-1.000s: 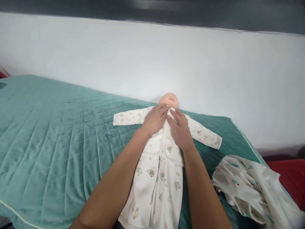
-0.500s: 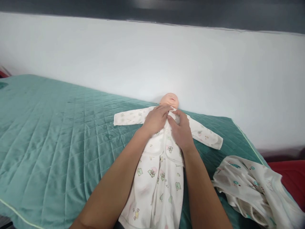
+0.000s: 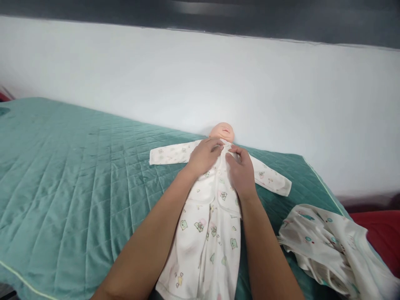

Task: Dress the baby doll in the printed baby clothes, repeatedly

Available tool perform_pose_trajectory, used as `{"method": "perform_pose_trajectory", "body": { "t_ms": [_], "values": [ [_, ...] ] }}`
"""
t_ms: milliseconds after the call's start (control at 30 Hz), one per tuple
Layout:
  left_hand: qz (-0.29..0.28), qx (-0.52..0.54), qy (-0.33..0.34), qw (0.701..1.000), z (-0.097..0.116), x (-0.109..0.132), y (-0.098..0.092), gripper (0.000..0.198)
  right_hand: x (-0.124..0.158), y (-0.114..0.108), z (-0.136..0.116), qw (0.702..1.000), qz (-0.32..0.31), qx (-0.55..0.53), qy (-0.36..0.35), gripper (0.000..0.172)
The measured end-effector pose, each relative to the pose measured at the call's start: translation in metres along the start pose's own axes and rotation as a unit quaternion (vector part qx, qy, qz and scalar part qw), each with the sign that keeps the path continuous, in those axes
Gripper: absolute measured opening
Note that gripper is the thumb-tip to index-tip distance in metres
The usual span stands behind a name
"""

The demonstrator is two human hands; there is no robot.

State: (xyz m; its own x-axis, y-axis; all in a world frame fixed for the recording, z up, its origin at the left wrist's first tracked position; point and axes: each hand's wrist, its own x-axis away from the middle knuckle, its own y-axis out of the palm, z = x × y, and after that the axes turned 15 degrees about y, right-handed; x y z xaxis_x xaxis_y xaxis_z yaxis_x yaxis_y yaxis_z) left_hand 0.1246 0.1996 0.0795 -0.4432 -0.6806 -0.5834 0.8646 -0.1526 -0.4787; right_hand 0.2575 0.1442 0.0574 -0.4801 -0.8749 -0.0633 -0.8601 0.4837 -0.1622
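The doll (image 3: 222, 131) lies on its back on a green quilted bedspread (image 3: 78, 187), its smooth, peach-coloured head close to the white wall (image 3: 156, 83). It wears a white jacket (image 3: 230, 193) printed with small green and pink animals, the long sleeves (image 3: 170, 154) spread to either side, the front panels rounded at the hem. Matching trousers (image 3: 203, 250) run down from its waist towards the person.

The left hand (image 3: 204, 157) rests on the doll's chest, fingers bent over the cloth near the collar. The right hand (image 3: 241, 171) is beside it, thumb and forefinger curled at the other side of the opening. Whether either pinches the fabric, I cannot tell.

Compared with half a second ago, the right hand sits slightly further right and more jacket front shows between the hands; doll and clothes keep their places.

Behind the doll's head, the bedspread's far edge meets the wall. Left of the doll, the bedspread stretches broadly. To its right, beyond the sleeve, runs a pale-piped edge (image 3: 324, 186), with a crumpled white garment (image 3: 325, 243) nearer the person and something red (image 3: 383, 233) past it.
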Motion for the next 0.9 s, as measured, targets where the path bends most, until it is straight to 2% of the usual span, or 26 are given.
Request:
{"method": "perform_pose_trajectory", "body": {
  "t_ms": [133,367,533,900],
  "values": [
    [0.008,0.070,-0.004,0.997,0.003,0.001,-0.004,0.017,0.001,0.001,-0.002,1.000,-0.004,-0.013,-0.004,0.012],
    [-0.061,0.183,0.007,0.981,0.007,0.004,-0.021,0.024,0.000,-0.003,-0.005,0.999,-0.024,0.010,-0.019,0.010],
    [-0.071,0.197,0.008,0.978,0.004,0.007,-0.025,0.021,0.000,-0.006,-0.006,0.998,-0.045,0.034,-0.031,0.014],
    [-0.071,0.199,0.004,0.977,-0.003,0.007,-0.023,0.017,0.007,-0.001,-0.014,0.997,-0.005,0.060,-0.053,0.011]
  ]
}}
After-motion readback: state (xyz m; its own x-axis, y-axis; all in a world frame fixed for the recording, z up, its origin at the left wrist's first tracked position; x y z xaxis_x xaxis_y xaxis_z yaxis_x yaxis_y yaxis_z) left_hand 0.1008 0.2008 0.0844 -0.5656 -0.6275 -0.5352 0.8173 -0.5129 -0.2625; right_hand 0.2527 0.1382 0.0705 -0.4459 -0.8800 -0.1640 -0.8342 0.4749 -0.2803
